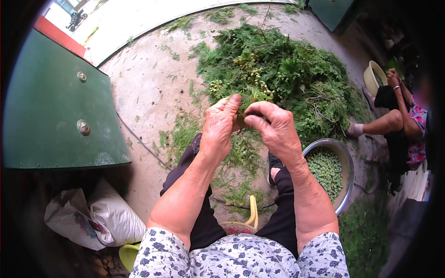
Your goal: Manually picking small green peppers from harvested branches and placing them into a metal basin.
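Note:
My left hand [219, 121] is closed around a green conifer sprig [249, 103], its thumb pointing up along the stems. Close beside it, my right hand [275, 127] has thumb and forefinger pinched together at the sprig's edge. Whatever lies between those fingertips is too small to make out. Beyond both hands rises a big heap of cut evergreen branches [296, 69], with pale yellow-green berries [252, 69] clustered on its near side. To the right of my right forearm stands a metal basin [348, 172] holding many small green berries [324, 173].
A green metal door panel [51, 111] stands at left, above white sacks [113, 215]. A cable [139, 139] crosses the floor. Between my legs is a yellow-handled item [253, 211]. At right another person sits, hands [393, 78] together near a cream basin [371, 76].

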